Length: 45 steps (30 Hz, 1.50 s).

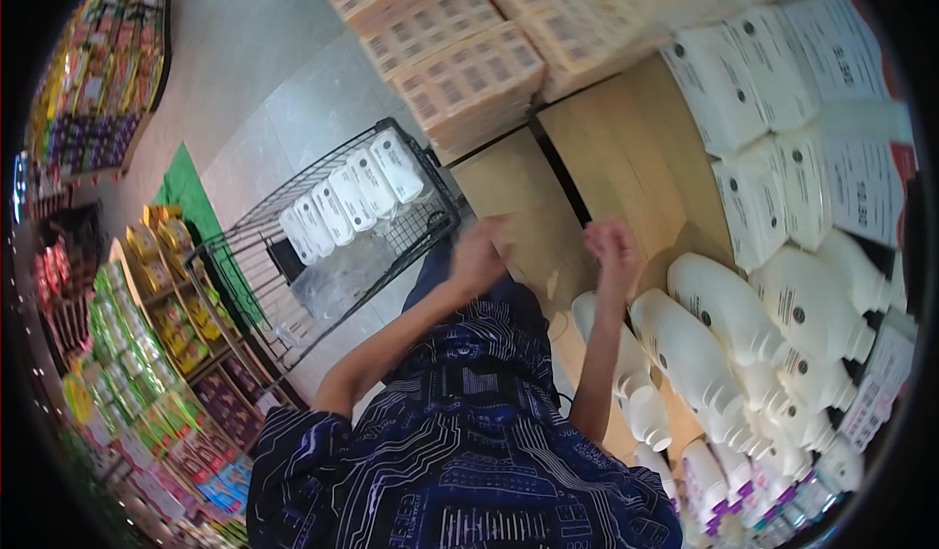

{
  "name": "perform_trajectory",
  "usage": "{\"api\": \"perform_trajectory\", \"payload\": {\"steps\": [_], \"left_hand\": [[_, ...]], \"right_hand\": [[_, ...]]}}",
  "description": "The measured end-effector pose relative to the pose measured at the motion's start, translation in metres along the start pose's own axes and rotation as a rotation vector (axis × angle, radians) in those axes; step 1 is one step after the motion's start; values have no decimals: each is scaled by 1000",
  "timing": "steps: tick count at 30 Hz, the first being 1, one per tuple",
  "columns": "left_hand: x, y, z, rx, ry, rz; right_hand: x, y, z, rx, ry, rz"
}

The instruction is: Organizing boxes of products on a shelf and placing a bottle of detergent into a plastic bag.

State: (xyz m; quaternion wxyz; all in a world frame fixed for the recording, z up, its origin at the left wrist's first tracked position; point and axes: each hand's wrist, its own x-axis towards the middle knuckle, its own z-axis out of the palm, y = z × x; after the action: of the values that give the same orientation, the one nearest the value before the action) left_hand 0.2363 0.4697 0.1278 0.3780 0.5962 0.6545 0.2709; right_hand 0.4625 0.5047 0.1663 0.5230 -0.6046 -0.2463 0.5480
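My left hand (482, 258) is in front of my waist, smeared by motion, so its fingers cannot be made out. To its right my right hand (612, 244) hovers over the wooden display table (646, 158), fingers curled in, with nothing visible in them. Left of my hands stands a black wire shopping cart (256, 197). A row of several white packs (354, 197) with dark round marks lies in it, beside crumpled clear plastic (342, 277). Large white bottles (690, 349) lie on the table near my right forearm.
Stacked plastic-wrapped cartons (469, 85) stand at the table's far left. White packs (719, 89) stand along its far right, with printed sign cards (866, 187) behind. Snack shelves (161, 373) line the left. A green mat (201, 212) lies on the floor beyond the cart.
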Motion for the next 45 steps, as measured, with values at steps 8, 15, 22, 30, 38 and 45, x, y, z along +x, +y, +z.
{"api": "perform_trajectory", "payload": {"steps": [8,15,22,30,38,45], "left_hand": [[-97,-261,-142,232,371,-605],[18,-322,-156,158,513,-464],[99,-354,-153,367,439,-631],[119,-361,-156,418,407,-674],[73,-339,-136,235,491,-521],[86,-340,-140,157,420,-610]], "right_hand": [[-20,150,145,-392,-675,370],[15,285,266,-842,-668,292],[25,310,335,-723,-114,717],[45,373,312,-629,-149,490],[19,370,310,-490,6,500],[42,333,314,-388,-308,618]]}}
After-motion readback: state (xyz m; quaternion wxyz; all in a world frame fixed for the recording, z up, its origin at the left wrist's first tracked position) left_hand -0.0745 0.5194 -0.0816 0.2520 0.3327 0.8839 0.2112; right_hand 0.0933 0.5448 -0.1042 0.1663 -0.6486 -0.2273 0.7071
